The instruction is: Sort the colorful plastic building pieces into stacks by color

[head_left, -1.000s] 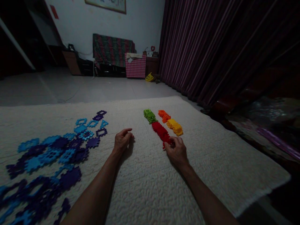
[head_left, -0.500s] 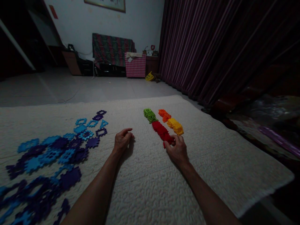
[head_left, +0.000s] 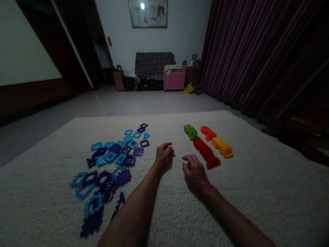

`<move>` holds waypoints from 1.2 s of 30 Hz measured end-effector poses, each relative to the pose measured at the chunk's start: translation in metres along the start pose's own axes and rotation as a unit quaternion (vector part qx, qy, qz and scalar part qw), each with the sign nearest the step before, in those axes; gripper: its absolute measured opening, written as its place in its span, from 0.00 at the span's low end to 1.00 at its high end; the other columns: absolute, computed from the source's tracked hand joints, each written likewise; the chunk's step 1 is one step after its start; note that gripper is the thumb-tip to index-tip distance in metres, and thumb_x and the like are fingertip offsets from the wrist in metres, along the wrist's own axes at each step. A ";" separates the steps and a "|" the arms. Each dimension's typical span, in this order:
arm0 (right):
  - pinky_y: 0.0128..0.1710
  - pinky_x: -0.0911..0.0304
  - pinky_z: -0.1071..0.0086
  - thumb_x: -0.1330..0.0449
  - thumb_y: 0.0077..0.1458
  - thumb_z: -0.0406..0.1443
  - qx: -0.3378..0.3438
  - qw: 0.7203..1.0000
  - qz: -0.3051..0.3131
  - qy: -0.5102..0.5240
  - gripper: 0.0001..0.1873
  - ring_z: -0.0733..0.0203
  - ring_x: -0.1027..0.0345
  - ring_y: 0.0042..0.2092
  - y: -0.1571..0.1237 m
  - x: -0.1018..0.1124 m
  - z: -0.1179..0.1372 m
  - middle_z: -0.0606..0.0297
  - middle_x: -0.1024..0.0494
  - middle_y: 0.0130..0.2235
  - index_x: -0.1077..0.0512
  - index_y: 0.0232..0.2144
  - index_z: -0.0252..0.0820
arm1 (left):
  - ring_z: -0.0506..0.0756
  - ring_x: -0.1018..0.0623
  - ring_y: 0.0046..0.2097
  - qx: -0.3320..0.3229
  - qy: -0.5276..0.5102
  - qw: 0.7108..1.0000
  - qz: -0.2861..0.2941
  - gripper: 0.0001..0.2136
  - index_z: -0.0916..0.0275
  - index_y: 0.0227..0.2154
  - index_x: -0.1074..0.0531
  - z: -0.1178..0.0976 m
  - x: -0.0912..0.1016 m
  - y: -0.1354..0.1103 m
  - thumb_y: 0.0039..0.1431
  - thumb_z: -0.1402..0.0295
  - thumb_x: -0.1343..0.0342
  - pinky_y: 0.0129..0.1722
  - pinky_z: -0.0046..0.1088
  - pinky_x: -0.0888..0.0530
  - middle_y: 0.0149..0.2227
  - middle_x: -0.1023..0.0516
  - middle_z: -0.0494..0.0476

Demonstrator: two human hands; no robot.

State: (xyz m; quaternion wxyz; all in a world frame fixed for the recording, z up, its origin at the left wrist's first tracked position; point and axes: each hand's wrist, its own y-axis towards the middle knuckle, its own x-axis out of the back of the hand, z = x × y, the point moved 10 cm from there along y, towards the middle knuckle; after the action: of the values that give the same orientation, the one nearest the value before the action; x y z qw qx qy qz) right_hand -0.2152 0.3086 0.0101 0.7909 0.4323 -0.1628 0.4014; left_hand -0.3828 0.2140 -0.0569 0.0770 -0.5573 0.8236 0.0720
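On a cream quilted mat (head_left: 231, 206) lie rows of stacked plastic pieces: a red row (head_left: 206, 153), a green stack (head_left: 190, 131), an orange stack (head_left: 208, 133) and a yellow stack (head_left: 222, 146). My right hand (head_left: 194, 171) hovers just left of the red row's near end, fingers loosely curled, holding nothing. My left hand (head_left: 162, 155) rests on the mat with its fingers curled under; nothing shows in it. A scatter of blue and purple flat pieces (head_left: 110, 164) lies to its left.
Beyond the mat is bare grey floor. A dark striped curtain (head_left: 257, 55) hangs on the right. At the far wall stand a covered sofa (head_left: 153, 65), a red checked box (head_left: 174, 77) and a small yellow object (head_left: 189, 90).
My right hand has let go of the red row's near end and pulled back to the left. The camera has turned left and lifted. My left hand has stayed put.
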 end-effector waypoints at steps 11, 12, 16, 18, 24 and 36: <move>0.43 0.33 0.60 0.49 0.50 0.36 -0.101 0.993 -0.066 0.017 0.13 0.54 0.28 0.38 0.019 -0.048 -0.015 0.55 0.22 0.36 0.26 0.33 0.41 | 0.55 0.19 0.41 -0.061 0.294 0.951 0.079 0.17 0.61 0.43 0.19 -0.017 0.031 -0.043 0.51 0.74 0.47 0.48 0.32 0.26 0.36 0.16 0.59; 0.43 0.33 0.60 0.49 0.50 0.37 -0.103 0.992 -0.066 0.019 0.13 0.54 0.28 0.37 0.019 -0.048 -0.016 0.56 0.22 0.36 0.25 0.33 0.41 | 0.56 0.19 0.41 -0.057 0.307 0.947 0.075 0.17 0.61 0.42 0.19 -0.020 0.039 -0.046 0.51 0.74 0.47 0.48 0.32 0.25 0.36 0.16 0.59; 0.42 0.33 0.60 0.49 0.49 0.38 -0.107 0.992 -0.065 0.023 0.14 0.54 0.28 0.37 0.019 -0.048 -0.020 0.56 0.21 0.36 0.25 0.32 0.41 | 0.57 0.19 0.38 -0.060 0.327 0.943 0.028 0.15 0.60 0.39 0.18 -0.047 0.077 -0.048 0.50 0.73 0.44 0.45 0.33 0.25 0.33 0.17 0.59; 0.42 0.33 0.60 0.49 0.49 0.39 -0.107 0.992 -0.065 0.021 0.15 0.54 0.28 0.36 0.020 -0.048 -0.021 0.56 0.21 0.36 0.25 0.32 0.41 | 0.57 0.19 0.38 -0.072 0.314 0.946 -0.030 0.14 0.60 0.38 0.18 -0.066 0.106 -0.044 0.50 0.72 0.44 0.45 0.34 0.25 0.33 0.17 0.57; 0.42 0.33 0.61 0.49 0.50 0.39 -0.103 0.993 -0.060 0.017 0.15 0.55 0.28 0.37 0.020 -0.051 -0.021 0.56 0.21 0.36 0.24 0.33 0.41 | 0.57 0.19 0.43 -0.098 0.352 0.903 -0.226 0.16 0.61 0.38 0.19 -0.121 0.193 -0.034 0.54 0.73 0.51 0.50 0.35 0.26 0.38 0.16 0.57; 0.41 0.34 0.62 0.49 0.50 0.37 -0.095 0.994 -0.057 0.021 0.14 0.55 0.28 0.36 0.020 -0.050 -0.016 0.57 0.21 0.35 0.24 0.33 0.42 | 0.65 0.31 0.60 0.017 0.638 0.711 -0.295 0.22 0.68 0.55 0.28 -0.124 0.244 -0.010 0.59 0.71 0.54 0.58 0.42 0.36 0.56 0.26 0.70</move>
State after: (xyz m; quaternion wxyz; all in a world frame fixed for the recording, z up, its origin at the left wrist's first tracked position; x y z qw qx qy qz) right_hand -0.2637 0.3026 -0.0178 0.8535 0.3550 -0.1585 0.3471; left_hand -0.4687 -0.0364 0.0134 -0.4399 -0.6840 0.4713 -0.3414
